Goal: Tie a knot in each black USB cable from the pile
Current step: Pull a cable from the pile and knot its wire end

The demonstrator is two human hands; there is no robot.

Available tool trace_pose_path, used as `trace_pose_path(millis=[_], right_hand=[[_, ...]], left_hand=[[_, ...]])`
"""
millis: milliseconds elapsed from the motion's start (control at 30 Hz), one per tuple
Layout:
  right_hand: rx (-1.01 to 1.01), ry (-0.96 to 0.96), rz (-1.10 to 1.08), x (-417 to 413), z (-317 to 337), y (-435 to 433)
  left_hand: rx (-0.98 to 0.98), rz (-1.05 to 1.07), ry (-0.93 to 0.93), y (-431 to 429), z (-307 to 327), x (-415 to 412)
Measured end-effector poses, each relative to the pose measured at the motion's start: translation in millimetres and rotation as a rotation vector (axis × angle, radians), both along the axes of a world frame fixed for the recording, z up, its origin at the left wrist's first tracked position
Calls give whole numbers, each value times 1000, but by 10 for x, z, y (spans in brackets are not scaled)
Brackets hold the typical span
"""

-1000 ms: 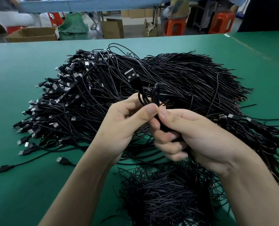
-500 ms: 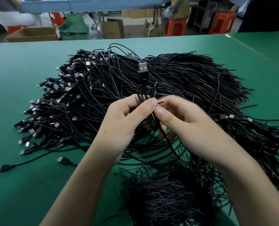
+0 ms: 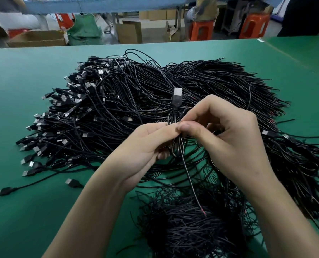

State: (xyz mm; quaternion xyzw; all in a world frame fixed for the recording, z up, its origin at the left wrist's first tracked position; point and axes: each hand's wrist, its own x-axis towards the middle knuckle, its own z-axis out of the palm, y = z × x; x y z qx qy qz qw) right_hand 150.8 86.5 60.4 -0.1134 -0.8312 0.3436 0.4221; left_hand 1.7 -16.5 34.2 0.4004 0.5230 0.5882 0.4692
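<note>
While both hands met at the centre of the frame, the left hand (image 3: 147, 144) pinched a black USB cable (image 3: 175, 146) between thumb and forefinger, with its other fingers curled beneath the strands. The right hand (image 3: 229, 138) closed on the same cable from the opposite side. Its thumb and forefinger tips pressed against the left fingertips, and its remaining fingers were bent loosely behind them.

Just above the pinch the cable formed a small loop (image 3: 170, 116), and its plug (image 3: 177, 95) stood upright over that, metal end uppermost. Below the hands several passes of the cable hung together, and one loose end (image 3: 191, 183) trailed toward the lower centre, finishing in a reddish tip.

Behind and around the hands the pile (image 3: 117, 108) of black cables spread across the green table (image 3: 24, 220). Its plugs were crowded along the left side and its bare ends fanned to the right. A second, smaller heap (image 3: 188, 231) lay at the lower centre, near the forearms. Along the top edge stood orange stools (image 3: 201, 30), with a cardboard box (image 3: 37, 38) at upper left.
</note>
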Motion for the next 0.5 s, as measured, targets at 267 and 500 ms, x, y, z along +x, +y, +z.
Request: trace_pose_path(millis=[267,500], right_hand=[[-163,-8,-47,-78,-57,-54],[-381,107,-38,-117,-45,-87]], left_hand=[[-21,66,64,8,2,-15],[104,162,167,-3,60,73]])
